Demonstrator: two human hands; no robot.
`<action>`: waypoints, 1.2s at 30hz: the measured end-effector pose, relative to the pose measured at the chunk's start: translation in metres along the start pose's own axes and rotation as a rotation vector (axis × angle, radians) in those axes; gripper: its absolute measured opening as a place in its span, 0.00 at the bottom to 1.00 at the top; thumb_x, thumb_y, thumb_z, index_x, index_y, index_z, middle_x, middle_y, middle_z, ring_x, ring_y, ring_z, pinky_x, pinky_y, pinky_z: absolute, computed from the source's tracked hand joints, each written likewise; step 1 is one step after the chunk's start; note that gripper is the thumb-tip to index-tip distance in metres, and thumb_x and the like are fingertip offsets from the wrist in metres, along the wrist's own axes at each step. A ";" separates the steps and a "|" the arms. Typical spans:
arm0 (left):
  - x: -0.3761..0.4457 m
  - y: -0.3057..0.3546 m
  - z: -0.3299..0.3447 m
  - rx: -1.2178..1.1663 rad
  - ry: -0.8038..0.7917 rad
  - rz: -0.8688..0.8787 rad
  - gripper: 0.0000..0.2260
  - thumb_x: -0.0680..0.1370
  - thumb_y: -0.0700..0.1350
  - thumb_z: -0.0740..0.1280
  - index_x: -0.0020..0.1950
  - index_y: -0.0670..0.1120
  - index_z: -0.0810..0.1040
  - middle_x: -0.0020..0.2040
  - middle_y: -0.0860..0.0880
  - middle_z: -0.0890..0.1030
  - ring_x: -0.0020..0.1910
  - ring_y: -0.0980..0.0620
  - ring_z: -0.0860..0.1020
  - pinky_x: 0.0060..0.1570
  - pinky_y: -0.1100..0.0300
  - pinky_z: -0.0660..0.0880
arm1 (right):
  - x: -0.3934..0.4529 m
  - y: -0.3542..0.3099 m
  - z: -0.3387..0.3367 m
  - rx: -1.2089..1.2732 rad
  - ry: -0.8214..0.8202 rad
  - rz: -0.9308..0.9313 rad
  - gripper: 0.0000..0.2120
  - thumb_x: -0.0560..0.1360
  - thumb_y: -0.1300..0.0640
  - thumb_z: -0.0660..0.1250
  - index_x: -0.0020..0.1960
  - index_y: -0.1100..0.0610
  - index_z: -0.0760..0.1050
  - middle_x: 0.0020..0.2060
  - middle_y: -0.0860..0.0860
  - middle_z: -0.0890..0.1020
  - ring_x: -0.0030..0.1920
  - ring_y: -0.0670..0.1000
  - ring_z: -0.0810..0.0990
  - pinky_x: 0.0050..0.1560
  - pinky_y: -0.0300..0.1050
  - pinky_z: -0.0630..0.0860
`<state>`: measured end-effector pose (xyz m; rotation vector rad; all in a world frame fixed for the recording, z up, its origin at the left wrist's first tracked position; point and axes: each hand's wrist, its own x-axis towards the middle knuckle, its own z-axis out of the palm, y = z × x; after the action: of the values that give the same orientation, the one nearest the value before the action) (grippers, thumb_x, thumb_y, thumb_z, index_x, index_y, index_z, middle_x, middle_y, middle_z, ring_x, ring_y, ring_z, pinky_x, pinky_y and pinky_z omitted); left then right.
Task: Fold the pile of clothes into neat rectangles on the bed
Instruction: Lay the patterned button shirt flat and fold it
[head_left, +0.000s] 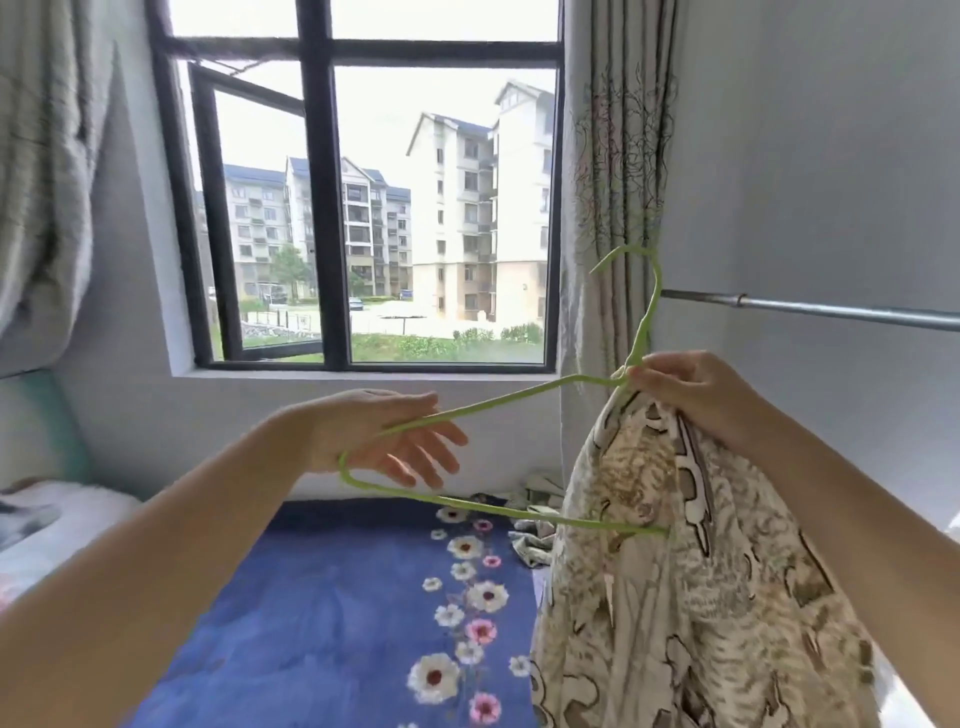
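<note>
A cream garment with a brown tiger print hangs in the air over the right side of the bed. My right hand pinches its top edge together with the neck of a green wire hanger. The hanger's left half sticks out of the garment, and its right end is still inside the cloth. My left hand has straight fingers lying against the hanger's left shoulder, the wire crossing them. Below lies the bed with a blue flowered sheet.
More crumpled clothes lie at the far end of the bed by the curtain. A metal rail runs along the right wall. A window is ahead, and a white pillow lies at left.
</note>
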<state>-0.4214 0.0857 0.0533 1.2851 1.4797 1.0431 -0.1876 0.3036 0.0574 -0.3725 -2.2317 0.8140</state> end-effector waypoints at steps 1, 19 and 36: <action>0.002 -0.002 0.002 -0.028 -0.071 0.000 0.29 0.56 0.65 0.77 0.47 0.46 0.84 0.43 0.45 0.84 0.39 0.49 0.83 0.37 0.60 0.78 | 0.001 0.003 0.001 0.037 0.001 0.013 0.08 0.74 0.53 0.65 0.50 0.53 0.79 0.31 0.46 0.80 0.33 0.42 0.77 0.35 0.25 0.69; 0.098 -0.036 0.085 0.295 0.101 -0.019 0.26 0.76 0.49 0.67 0.71 0.47 0.63 0.66 0.50 0.71 0.64 0.53 0.71 0.61 0.62 0.67 | 0.002 0.012 -0.011 0.570 0.324 0.242 0.14 0.79 0.55 0.58 0.37 0.58 0.72 0.22 0.49 0.74 0.21 0.46 0.73 0.28 0.37 0.71; 0.126 -0.009 0.077 -0.537 0.520 -0.003 0.07 0.79 0.40 0.61 0.48 0.40 0.79 0.44 0.42 0.79 0.39 0.46 0.78 0.43 0.52 0.78 | 0.013 0.060 0.015 0.766 0.449 0.699 0.12 0.78 0.64 0.54 0.38 0.61 0.70 0.29 0.57 0.77 0.35 0.56 0.76 0.43 0.50 0.76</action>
<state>-0.3573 0.2135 0.0129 0.6539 1.4148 1.7196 -0.2060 0.3490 0.0176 -0.8587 -1.2237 1.6658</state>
